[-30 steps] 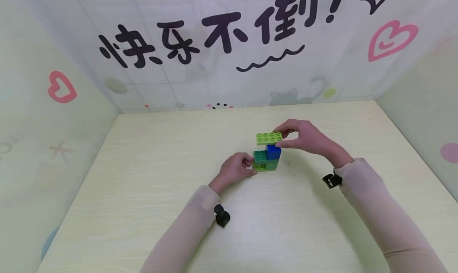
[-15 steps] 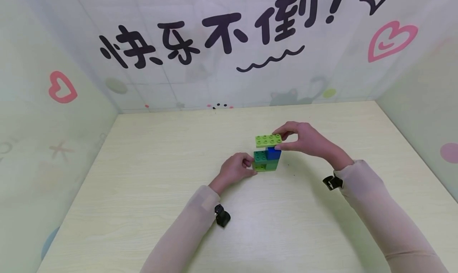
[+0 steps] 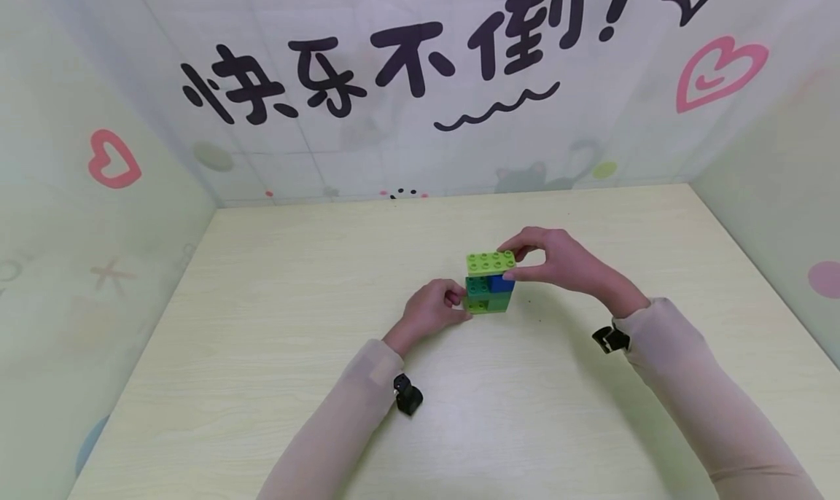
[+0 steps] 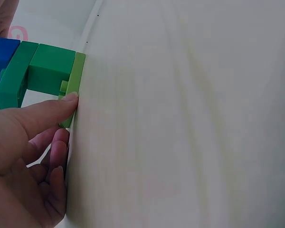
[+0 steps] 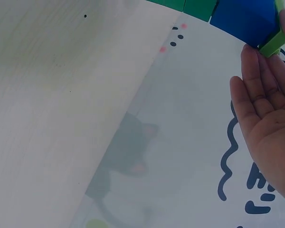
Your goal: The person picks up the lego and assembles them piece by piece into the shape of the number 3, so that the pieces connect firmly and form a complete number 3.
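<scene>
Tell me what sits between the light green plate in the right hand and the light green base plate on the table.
In the head view, a blue brick and a dark green brick sit side by side between the top plate and base plate.

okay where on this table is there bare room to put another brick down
Bare table lies left of the left hand, up to the left wall. More lies behind the brick stack, toward the back wall, and between the two forearms. It is crowded only at the stack, where the right hand pinches the light green plate.

pale wooden table [image 3: 262, 354], printed backdrop [image 3: 367, 106]
</scene>
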Demonstrator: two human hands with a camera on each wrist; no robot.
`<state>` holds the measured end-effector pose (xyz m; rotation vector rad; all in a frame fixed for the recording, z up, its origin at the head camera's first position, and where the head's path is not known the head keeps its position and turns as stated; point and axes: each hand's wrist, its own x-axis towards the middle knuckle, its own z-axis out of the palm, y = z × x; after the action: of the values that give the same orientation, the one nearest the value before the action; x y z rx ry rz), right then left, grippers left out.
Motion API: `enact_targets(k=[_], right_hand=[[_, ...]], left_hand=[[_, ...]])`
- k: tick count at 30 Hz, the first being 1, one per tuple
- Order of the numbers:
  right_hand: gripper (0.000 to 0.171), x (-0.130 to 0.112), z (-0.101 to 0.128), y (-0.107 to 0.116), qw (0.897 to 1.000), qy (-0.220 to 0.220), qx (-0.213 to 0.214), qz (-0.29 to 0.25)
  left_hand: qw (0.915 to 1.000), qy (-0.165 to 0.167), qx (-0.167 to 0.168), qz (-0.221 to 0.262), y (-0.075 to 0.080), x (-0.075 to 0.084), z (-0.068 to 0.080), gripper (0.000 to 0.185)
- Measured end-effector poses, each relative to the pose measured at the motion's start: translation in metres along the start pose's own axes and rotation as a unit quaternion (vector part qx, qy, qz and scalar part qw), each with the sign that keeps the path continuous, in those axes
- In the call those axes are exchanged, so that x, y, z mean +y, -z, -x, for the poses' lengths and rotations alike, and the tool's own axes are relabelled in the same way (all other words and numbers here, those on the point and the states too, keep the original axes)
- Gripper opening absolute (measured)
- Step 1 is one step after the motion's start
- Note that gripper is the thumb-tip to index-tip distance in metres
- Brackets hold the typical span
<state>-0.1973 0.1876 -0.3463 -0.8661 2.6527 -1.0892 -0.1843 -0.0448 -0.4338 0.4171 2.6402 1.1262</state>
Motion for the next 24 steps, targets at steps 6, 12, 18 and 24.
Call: enact_targets(k=[6,12,18,24], right_hand=[[0.041,0.0013,0.0015,-0.0014,1.0,0.004,0.003,0.001],[0.041,0.0021,0.0021,-0.0024,1.0,0.012,0.012,0.009],[0.041,0.0011,0.0031,-0.0021,0.999,0.02,0.017,0.021],[0.041,0.0009,0.002,-0.0026,0.999,0.035,0.021,0.031]], left_hand=[[1.0,0.001,0.0,-0.002,-0.0008,0.0006,0.0001,0.032],[1.0,0.002,-0.001,-0.003,-0.0015,0.0012,0.0002,0.032],[1.0,0.005,-0.004,-0.005,-0.001,0.0013,-0.0003,0.032],[0.9999,0.01,-0.005,-0.001,-0.0009,0.0014,-0.0002,0.033]])
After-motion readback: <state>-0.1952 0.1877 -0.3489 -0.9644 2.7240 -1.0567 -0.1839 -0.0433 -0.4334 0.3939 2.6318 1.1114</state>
